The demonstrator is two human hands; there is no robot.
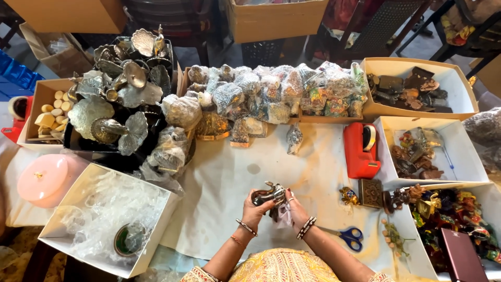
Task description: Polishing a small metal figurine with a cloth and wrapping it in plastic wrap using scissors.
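My left hand and my right hand meet over the white cloth and together hold a small dark metal figurine shaped like an animal. A scrap of clear wrap hangs under my right hand. Both wrists wear bangles. Blue-handled scissors lie on the cloth just right of my right forearm.
A red tape dispenser stands to the right. Wrapped packets line the back. Silver metal dishes are piled at back left. White boxes with clear wraps and boxes of trinkets flank me. A pink lidded tub sits far left.
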